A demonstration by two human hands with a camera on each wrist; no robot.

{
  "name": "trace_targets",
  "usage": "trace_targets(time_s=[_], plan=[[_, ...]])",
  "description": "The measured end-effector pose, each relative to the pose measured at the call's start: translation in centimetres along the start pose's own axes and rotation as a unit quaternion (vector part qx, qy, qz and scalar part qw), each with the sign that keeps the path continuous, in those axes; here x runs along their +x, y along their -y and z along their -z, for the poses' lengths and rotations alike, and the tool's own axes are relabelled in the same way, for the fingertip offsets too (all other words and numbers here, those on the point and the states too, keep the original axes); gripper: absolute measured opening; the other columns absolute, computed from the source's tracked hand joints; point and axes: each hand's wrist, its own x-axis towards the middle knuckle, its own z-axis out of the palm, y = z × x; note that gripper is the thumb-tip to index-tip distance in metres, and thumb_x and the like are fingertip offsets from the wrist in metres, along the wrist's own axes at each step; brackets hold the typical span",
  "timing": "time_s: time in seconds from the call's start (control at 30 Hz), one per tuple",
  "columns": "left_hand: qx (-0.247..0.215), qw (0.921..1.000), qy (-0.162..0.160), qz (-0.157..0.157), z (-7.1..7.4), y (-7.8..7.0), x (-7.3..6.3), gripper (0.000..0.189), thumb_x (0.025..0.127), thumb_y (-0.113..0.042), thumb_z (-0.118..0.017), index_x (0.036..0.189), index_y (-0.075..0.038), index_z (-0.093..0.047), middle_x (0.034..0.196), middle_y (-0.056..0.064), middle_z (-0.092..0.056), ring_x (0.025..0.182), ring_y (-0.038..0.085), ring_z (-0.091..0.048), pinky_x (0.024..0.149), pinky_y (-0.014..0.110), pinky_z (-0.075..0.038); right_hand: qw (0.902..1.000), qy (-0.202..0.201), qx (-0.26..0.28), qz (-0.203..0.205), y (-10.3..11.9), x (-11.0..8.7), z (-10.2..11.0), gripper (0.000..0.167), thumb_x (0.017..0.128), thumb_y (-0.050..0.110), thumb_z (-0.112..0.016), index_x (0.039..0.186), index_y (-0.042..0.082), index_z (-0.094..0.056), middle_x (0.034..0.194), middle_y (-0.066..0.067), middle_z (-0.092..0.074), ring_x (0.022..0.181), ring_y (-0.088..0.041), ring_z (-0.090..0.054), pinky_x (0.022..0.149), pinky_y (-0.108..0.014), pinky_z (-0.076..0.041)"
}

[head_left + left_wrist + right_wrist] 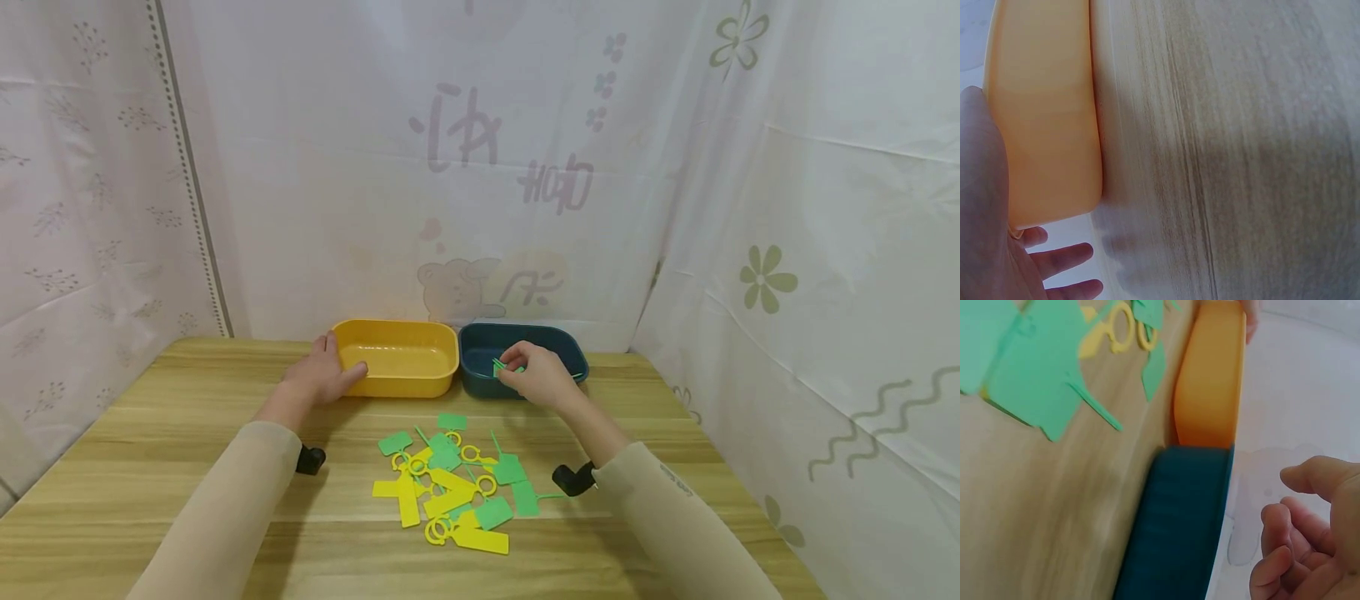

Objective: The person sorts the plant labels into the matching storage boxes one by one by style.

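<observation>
In the head view my left hand (318,375) rests against the left end of a yellow plastic box (397,385). The left wrist view shows that hand's fingers (1066,259) spread and fairly straight beyond the box's corner. Over the dark blue box (480,385) is my right hand (536,377), with green tag pieces (498,367) by its fingertips. The right wrist view has its thumb and loosely bent fingers apart, nothing visible between them. Yellow tags (480,540) with ring ends and green tags (510,469) with thin stems lie in a mixed pile.
Both boxes stand side by side at the back of the wooden table (187,417), close to a printed cloth curtain (337,208). Another green stem (577,375) shows at the blue box's right rim. The tag pile lies in front of the boxes, between the forearms.
</observation>
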Motion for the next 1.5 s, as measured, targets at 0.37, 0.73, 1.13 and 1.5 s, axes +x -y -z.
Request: trace_targets(time_s=[0.37, 0.73, 1.13, 1.5], plan=[[0.004, 1.0, 0.0, 0.002, 0.2, -0.1, -0.3, 0.109, 0.109, -0.066, -0.038, 0.17, 0.013, 0.006, 0.178, 0.039, -0.007, 0.135, 0.065, -0.056, 0.11, 0.077, -0.046, 0.9965, 0.06, -0.05, 0.032, -1.1, -2.0, -1.9, 0.023, 0.098, 0.024, -0.08, 0.116, 0.011, -0.075, 0.104, 0.0, -0.076, 0.098, -0.017, -0.069, 0.092, -0.039, -0.058], [0.007, 1.0, 0.006, 0.002, -0.1, 0.2, 0.2, 0.111, 0.109, -0.068, -0.037, 0.169, 0.013, 0.008, 0.178, 0.039, -0.005, 0.135, 0.065, -0.057, 0.111, 0.078, -0.045, 0.9797, 0.136, -0.144, 0.03, -2.4, -5.0, -2.4, 0.026, 0.091, 0.032, -0.087, 0.108, 0.016, -0.075, 0.091, 0.008, -0.07, 0.085, -0.011, -0.063, 0.087, -0.036, -0.057], [0.002, 1.0, 0.007, -0.001, -0.3, 0.4, 0.5, 0.112, 0.108, -0.068, -0.036, 0.169, 0.015, 0.008, 0.178, 0.04, -0.003, 0.139, 0.066, -0.054, 0.113, 0.076, -0.044, 0.9696, 0.167, -0.172, 0.049, -2.4, -6.8, -3.0, 0.039, 0.084, 0.037, -0.095, 0.11, 0.015, -0.075, 0.089, 0.007, -0.067, 0.086, -0.013, -0.06, 0.084, -0.039, -0.055], [-0.001, 1.0, 0.008, -0.001, -0.4, 0.5, 0.7, 0.112, 0.107, -0.068, -0.037, 0.169, 0.014, 0.008, 0.178, 0.039, -0.005, 0.138, 0.065, -0.055, 0.113, 0.076, -0.045, 0.9718, 0.168, -0.161, 0.038, -2.1, -6.8, -3.3, 0.04, 0.084, 0.035, -0.095, 0.11, 0.018, -0.071, 0.088, 0.006, -0.062, 0.082, -0.015, -0.057, 0.078, -0.035, -0.049]])
